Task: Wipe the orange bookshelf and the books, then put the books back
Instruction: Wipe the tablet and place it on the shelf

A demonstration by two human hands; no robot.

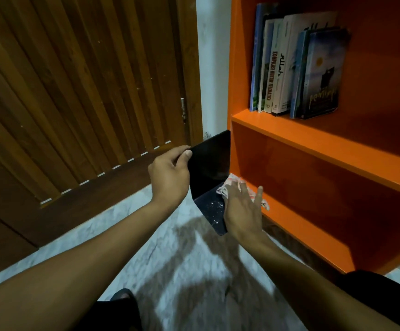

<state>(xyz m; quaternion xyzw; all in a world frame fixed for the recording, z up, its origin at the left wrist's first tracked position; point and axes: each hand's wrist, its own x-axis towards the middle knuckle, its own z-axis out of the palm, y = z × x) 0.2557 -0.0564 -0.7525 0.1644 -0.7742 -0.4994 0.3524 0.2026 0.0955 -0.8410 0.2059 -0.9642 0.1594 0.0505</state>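
Dark book: centre of the frame, just left of the orange bookshelf's side panel, held off the pale marble floor; its cover looks speckled near the lower corner.
My left hand: closed on the book's upper left edge, thumb over the cover.
My right hand: fingers spread flat, pressing a light patterned cloth onto the lower right of the cover.
Books on the shelf: a short row standing at upper right, leaning a little to the right.
Shelf below them: looks bare from here.
Risk, grip: I judge that a hard wipe could twist the book out of my one-handed pinch and drop it on the floor.
Risk, cloth: it is loose under my open palm, so it could slide off the book's edge.
Risk, row: sliding this book in carelessly could tip the leaning row over.
Readable writing: one spine reads "KOMPILASI HUKUM TELEMATIKA"; a white spine carries stylised lettering like "Allah"; the front cover's gold title I cannot read with certainty.
Door: brown slatted wood, left half of the frame.
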